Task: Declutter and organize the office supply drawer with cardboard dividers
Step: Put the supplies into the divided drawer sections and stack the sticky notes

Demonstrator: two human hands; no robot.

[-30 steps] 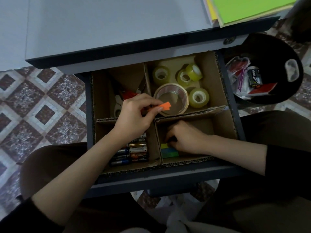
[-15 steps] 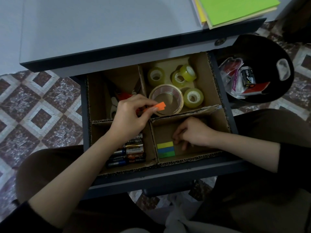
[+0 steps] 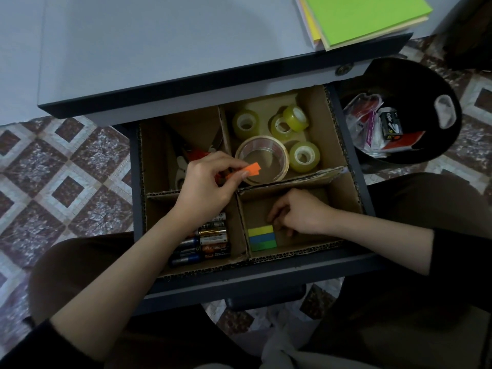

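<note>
We see the left hand (image 3: 205, 187) pinch the orange tab (image 3: 253, 169) over the big tape roll (image 3: 266, 139) | right hand (image 3: 300, 214) curls beside the coloured tabs (image 3: 262, 237), grip hidden, we cannot tell | scissors (image 3: 181, 171) mostly hidden

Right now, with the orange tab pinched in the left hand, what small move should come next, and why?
Probably lower the orange tab into the front-right compartment, beside the yellow, blue and green tabs. The left hand pinches it above the drawer, similar tabs lie in that compartment, and the right hand rests next to them.
</note>
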